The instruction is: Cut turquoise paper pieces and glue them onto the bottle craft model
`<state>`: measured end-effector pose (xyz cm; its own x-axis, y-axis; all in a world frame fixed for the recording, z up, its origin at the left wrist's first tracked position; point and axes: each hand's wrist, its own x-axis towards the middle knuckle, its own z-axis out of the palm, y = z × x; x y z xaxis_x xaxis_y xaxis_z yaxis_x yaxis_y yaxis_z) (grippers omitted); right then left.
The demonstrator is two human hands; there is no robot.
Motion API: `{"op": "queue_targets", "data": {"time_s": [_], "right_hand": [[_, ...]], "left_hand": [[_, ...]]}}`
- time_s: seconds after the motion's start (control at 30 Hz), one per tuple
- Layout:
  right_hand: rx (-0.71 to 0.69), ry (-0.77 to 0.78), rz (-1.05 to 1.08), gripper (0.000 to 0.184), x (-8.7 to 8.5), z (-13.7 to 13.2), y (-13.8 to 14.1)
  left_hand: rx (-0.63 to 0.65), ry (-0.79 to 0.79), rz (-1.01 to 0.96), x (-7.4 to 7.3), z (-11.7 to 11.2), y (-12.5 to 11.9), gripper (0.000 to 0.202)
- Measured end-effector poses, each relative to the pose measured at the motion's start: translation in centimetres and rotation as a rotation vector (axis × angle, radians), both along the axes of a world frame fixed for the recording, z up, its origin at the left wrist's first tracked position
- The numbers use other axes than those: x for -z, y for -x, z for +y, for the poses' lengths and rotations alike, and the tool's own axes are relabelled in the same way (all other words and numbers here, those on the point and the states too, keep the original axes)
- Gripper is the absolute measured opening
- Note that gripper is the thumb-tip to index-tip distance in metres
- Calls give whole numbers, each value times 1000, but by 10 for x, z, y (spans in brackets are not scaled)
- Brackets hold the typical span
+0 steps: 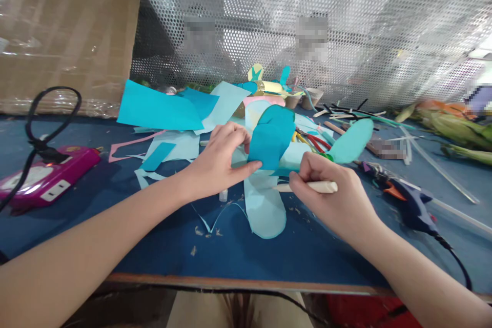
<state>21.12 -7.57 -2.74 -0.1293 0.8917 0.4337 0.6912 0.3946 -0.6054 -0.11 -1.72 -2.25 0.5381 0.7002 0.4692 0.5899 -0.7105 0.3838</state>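
My left hand (228, 156) grips the left edge of a curved blue paper piece (271, 138), thumb in front and fingers curled behind. Below it, a pale blue paper strip (265, 210) with a rounded end lies towards me on the table. In my right hand (334, 182) is a slim white pen (321, 187), its thin end pointing left over the pale strip. A teal paper oval (353, 141) sticks up just beyond the right hand. Scissors (313, 141) with red and yellow handles lie partly hidden behind the paper.
Blue paper sheets (159, 107) and offcuts are heaped at the back left. A glue gun (407, 200) with a cord lies at the right, near clear glue sticks (442, 169). A magenta power strip (54, 177) sits at the left, before a cardboard box (69, 46). Perforated metal (261, 15) stands behind.
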Motion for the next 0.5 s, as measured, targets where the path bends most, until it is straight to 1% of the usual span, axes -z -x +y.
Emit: {"op": "queue_targets", "data": {"time_s": [0.2,0.5], "right_hand": [[-70,33,40,28,1,-1,0],[-192,63,75,29,-1,-5,3]], "left_hand": [[0,6,-2,0,0,0,21],[2,3,-3,1,0,0,21]]}}
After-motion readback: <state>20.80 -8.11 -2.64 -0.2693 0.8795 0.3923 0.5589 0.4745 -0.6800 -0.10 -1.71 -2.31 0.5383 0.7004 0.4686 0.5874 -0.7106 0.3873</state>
